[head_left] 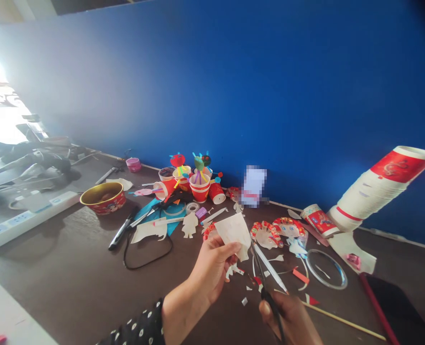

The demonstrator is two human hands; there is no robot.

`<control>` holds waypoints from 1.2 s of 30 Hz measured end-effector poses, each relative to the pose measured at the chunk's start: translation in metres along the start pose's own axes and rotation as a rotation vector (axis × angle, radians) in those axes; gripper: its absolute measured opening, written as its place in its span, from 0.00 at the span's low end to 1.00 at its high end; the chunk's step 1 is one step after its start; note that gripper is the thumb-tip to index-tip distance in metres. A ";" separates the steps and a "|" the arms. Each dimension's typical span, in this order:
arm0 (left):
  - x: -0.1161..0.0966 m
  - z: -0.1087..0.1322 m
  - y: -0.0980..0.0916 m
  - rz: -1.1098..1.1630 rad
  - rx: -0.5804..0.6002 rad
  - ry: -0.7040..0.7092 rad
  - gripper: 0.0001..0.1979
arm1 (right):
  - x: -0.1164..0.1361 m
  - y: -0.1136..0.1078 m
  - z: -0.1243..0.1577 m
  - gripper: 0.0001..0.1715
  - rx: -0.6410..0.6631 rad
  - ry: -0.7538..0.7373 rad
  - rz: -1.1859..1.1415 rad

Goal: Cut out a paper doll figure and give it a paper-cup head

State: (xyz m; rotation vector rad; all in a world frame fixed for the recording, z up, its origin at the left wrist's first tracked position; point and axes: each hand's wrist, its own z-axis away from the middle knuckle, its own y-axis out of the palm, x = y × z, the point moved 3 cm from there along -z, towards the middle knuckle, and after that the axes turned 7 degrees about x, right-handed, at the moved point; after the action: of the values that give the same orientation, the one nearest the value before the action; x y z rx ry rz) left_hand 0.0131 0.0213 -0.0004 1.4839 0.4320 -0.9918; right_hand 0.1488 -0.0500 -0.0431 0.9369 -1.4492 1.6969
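Note:
A piece of white paper (235, 231) is pinched between the thumb and fingers of my left hand (208, 270), held up above the dark table. My right hand (293, 318) grips a pair of dark-handled scissors (264, 287), their blades pointing up along the paper's right edge. Whether the blades touch the paper, I cannot tell. Just beyond the scissors lies a white pen (271, 268). Paper scraps are scattered below my hands. To the left of the held paper rests a cut-out paper figure (189, 225).
Red paper cups (200, 191) with colourful paper figures stand at the back. A leaning stack of cups (370, 191) is at right, above a phone (395, 306). Clear tape (327, 269) lies nearby. At left are a bowl (106, 206) and a power strip (28, 220).

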 end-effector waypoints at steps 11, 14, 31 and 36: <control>0.002 -0.005 -0.006 -0.093 -0.030 0.015 0.13 | 0.004 0.006 0.002 0.24 0.033 0.031 -0.046; 0.003 -0.002 -0.002 -0.102 -0.036 -0.004 0.13 | 0.003 0.006 0.002 0.25 0.054 0.055 -0.102; 0.011 0.005 0.007 -0.066 0.109 -0.051 0.09 | 0.015 0.002 0.005 0.33 0.094 0.011 -0.204; 0.010 0.006 0.009 -0.078 0.082 -0.039 0.08 | 0.016 0.003 0.004 0.34 0.053 0.003 -0.206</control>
State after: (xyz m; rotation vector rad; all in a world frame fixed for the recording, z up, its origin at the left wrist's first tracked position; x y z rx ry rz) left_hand 0.0232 0.0111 -0.0016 1.5285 0.4281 -1.1097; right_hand 0.1391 -0.0534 -0.0304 1.0740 -1.2640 1.5900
